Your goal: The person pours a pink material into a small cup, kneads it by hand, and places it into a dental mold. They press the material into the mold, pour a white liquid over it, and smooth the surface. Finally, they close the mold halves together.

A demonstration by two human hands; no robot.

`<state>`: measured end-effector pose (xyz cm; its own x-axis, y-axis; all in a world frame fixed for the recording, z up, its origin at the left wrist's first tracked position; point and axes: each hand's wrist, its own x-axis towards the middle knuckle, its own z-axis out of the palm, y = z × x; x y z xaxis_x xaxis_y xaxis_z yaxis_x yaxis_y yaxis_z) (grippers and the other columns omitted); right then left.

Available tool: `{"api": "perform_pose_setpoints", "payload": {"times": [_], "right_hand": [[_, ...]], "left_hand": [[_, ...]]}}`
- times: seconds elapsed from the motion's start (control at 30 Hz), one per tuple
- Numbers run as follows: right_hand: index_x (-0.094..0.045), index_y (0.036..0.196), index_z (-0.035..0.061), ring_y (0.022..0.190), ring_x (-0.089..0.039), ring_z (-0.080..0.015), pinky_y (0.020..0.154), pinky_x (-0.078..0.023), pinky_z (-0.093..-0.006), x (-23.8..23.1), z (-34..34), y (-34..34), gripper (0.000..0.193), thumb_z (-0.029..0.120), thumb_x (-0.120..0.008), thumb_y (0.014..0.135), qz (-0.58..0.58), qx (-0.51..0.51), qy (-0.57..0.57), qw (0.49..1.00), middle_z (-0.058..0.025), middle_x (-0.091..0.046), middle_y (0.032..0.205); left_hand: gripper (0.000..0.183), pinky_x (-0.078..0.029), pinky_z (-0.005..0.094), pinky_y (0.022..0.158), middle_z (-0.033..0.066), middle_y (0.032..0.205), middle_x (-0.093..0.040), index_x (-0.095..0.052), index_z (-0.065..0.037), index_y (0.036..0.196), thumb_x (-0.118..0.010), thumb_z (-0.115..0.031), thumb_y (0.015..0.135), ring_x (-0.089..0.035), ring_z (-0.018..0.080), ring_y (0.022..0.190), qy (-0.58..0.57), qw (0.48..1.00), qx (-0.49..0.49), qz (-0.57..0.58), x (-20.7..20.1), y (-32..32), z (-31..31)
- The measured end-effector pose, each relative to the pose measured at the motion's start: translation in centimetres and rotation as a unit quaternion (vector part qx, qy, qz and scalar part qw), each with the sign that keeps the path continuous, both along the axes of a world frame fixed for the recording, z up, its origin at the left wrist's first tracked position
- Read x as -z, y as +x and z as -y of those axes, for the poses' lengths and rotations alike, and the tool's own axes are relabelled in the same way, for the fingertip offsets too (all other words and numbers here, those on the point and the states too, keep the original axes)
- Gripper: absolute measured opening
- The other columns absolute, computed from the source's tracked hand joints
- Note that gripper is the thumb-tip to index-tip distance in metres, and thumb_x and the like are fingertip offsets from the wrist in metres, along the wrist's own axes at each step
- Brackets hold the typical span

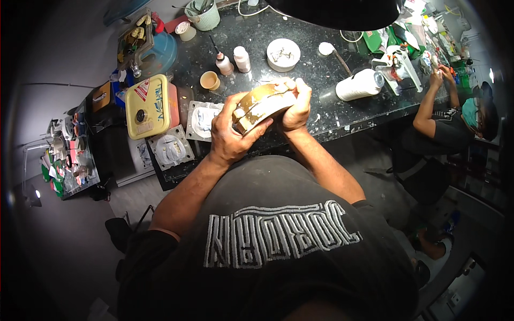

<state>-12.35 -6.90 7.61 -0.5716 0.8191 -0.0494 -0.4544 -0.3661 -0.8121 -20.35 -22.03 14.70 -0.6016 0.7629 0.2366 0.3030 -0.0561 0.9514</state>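
Note:
Between my hands, above the front edge of the black worktop, is a rounded brass denture flask (263, 108) with pale plaster on it, tilted up toward the right. My left hand (229, 132) wraps its lower left end, thumb along the near side. The other end is gripped by my right hand (297, 109), whose fingers curl over the top. A seam runs along the flask's side; its underside is hidden. Just left of my left hand lies a square metal plate with white plaster (202, 121), and a similar plate (170, 150) sits closer to me.
Beyond the flask stand a small tan cup (210, 81), two small bottles (242, 60) and a white round bowl (284, 56). A large white bottle (357, 86) lies at right. A yellow-lidded box (148, 107) is at left. A black lamp (337, 12) overhangs the back. Another person (436, 115) works at far right.

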Motion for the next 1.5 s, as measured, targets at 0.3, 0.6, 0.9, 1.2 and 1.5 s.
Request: {"api": "perform_pose_setpoints", "payload": {"times": [0.3, 0.6, 0.9, 1.2, 1.5], "right_hand": [[-0.064, 0.094, 0.0011, 0.089, -0.065, -0.0208, 0.087, -0.052, -0.0325, -0.1, -0.5, 0.3, 0.044, 0.033, -0.037, 0.108, 0.082, -0.016, 0.094, 0.992, -0.0124, -0.07, 0.096], [-0.07, 0.099, 0.0, 0.079, -0.064, -0.017, 0.075, -0.051, -0.0312, -2.2, -1.8, 1.0, 0.056, 0.045, -0.04, 0.112, 0.287, -0.034, 0.249, 0.924, -0.0088, -0.072, 0.087], [-0.064, 0.119, -0.0047, 0.085, -0.06, -0.0201, 0.078, -0.051, -0.0354, -1.8, -0.8, -1.2, 0.08, 0.072, -0.046, 0.101, 0.293, -0.146, -0.134, 0.935, -0.0127, -0.067, 0.099], [-0.07, 0.111, -0.0032, 0.095, -0.068, -0.0232, 0.09, -0.052, -0.0367, -2.1, 0.8, -1.7, 0.055, 0.045, -0.043, 0.112, 0.205, -0.016, 0.089, 0.975, -0.015, -0.074, 0.104], [-0.069, 0.11, -0.0038, 0.089, -0.07, -0.0216, 0.083, -0.055, -0.0354, -3.8, 1.5, -1.9, 0.051, 0.038, -0.039, 0.109, 0.142, 0.051, 0.293, 0.944, -0.0126, -0.074, 0.096]], "left_hand": [[0.058, -0.059, 0.0319, 0.086, 0.0134, 0.108, -0.076, -0.059, 0.0, 0.128, -0.091, -0.014, 0.082, -0.074, 0.0186, 0.097, -0.006, 1.0, -0.021, 0.008, 0.5, 0.6, -0.3], [0.055, -0.047, 0.0323, 0.103, 0.0085, 0.124, -0.066, -0.052, 0.002, 0.137, -0.08, -0.018, 0.094, -0.062, 0.0161, 0.117, -0.207, 0.95, 0.167, 0.161, -0.3, -4.1, -0.3], [0.069, -0.056, 0.0284, 0.079, 0.0107, 0.109, -0.076, -0.07, 0.003, 0.124, -0.073, -0.058, 0.093, -0.072, 0.0136, 0.092, -0.249, 0.908, 0.078, 0.327, 6.4, -5.2, -2.4], [0.049, -0.055, 0.0307, 0.083, 0.0075, 0.1, -0.07, -0.06, 0.0, 0.11, -0.08, -0.042, 0.093, -0.067, 0.0144, 0.092, -0.074, 0.972, -0.004, 0.221, 3.4, -3.6, -3.3], [0.063, -0.057, 0.0322, 0.076, 0.0092, 0.096, -0.071, -0.062, -0.001, 0.111, -0.097, -0.038, 0.073, -0.07, 0.0159, 0.084, 0.015, 0.997, -0.068, 0.016, 0.1, -2.1, -4.6]]}}
